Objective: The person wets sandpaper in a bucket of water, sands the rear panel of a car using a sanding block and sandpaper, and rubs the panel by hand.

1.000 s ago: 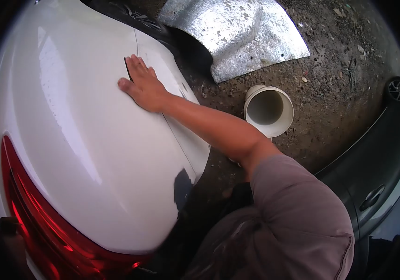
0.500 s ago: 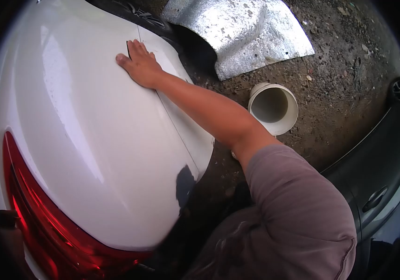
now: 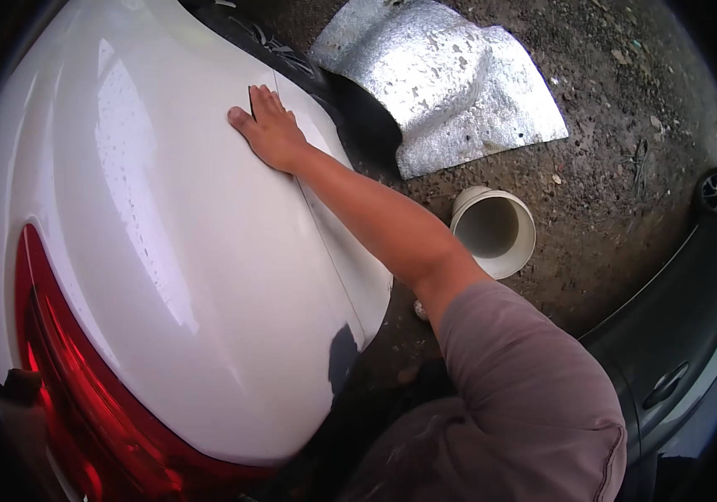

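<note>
From afar I'm resting my right hand [image 3: 273, 134] flat on the white car [image 3: 191, 251], a bucket [image 3: 524, 248] standing rightward of it; the left hand's state I can't tell.

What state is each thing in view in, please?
White car panel: glossy, dark patch near its edge.
Right hand: laid flat on the panel.
Thin dark piece: mostly hidden under the hand.
Bucket: uncovered, holding greyish liquid.
Silver sheet: bent, lying on the ground.
Red tail light: fitted; unclear whether lit.
Dark car's door: apparently shut.
</note>
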Demonstrator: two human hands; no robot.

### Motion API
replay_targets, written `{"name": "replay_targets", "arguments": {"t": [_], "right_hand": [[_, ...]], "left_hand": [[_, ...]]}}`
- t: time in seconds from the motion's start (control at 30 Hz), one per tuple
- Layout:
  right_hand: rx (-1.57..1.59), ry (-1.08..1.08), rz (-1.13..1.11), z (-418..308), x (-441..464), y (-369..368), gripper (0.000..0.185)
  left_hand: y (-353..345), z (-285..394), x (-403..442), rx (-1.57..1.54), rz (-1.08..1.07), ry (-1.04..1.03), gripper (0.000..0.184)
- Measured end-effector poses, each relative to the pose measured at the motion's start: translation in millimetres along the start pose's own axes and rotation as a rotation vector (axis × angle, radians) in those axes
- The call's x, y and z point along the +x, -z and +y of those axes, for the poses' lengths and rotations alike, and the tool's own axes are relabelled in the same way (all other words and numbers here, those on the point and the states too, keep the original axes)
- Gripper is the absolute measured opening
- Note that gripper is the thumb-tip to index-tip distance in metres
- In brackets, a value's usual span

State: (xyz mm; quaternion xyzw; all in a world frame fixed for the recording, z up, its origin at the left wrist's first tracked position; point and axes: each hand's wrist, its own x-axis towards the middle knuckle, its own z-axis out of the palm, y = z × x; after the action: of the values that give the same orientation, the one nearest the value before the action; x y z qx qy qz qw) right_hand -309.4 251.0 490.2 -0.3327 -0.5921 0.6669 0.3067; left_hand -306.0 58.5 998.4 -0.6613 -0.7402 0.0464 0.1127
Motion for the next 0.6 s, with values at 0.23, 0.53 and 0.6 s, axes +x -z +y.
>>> {"name": "replay_targets", "arguments": {"t": [0.23, 0.53, 0.6], "right_hand": [[-0.074, 0.241, -0.138, -14.6, -270.0, -24.8, 0.108], [-0.038, -0.019, -0.009, -11.2, 6.8, -4.2, 0.103], [-0.064, 0.012, -0.038, -8.7, -40.5, -8.1, 0.104]], "left_hand": [[7.1, -14.0, -0.2, 0.016, -0.041, -0.092, 0.049], [9.4, -8.9, 4.8, 0.100, -0.078, -0.086, 0.049], [9.6, -16.8, 0.6, 0.093, -0.076, -0.148, 0.049]]}}
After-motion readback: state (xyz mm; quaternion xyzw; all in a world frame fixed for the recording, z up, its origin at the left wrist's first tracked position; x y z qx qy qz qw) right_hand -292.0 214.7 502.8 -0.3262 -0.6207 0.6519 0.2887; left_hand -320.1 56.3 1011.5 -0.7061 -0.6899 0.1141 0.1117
